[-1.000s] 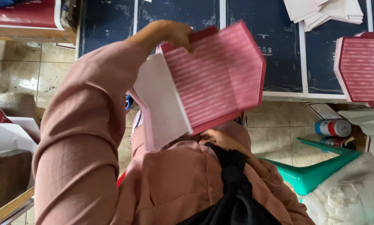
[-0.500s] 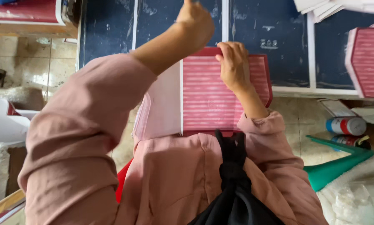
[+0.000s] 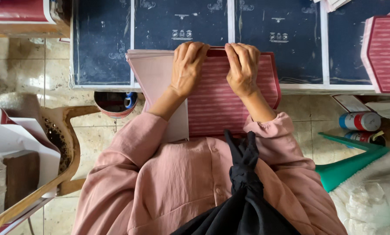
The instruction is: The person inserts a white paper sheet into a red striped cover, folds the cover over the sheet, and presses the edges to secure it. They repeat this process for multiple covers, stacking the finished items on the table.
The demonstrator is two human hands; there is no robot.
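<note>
A flat red striped cardboard box blank [image 3: 223, 102] lies on my lap and reaches onto the edge of the dark blue printed sheets [image 3: 179, 26]. Its white inner flap [image 3: 153, 76] shows on the left. My left hand [image 3: 186, 67] presses down on the blank's upper edge near the fold. My right hand [image 3: 242, 67] presses beside it, fingers flat over the top edge. Both arms wear pink sleeves.
Another red striped blank [image 3: 384, 50] lies at the far right. A small bowl [image 3: 114, 103] sits on the tiled floor at left. A wooden chair [image 3: 66, 152] with white sheets stands at lower left. Cans [image 3: 360, 122] and a green tray [image 3: 356, 161] lie right.
The blank was held up and turned in the air; now it lies flat. My left arm came down from raised, and both hands now press on the top edge.
</note>
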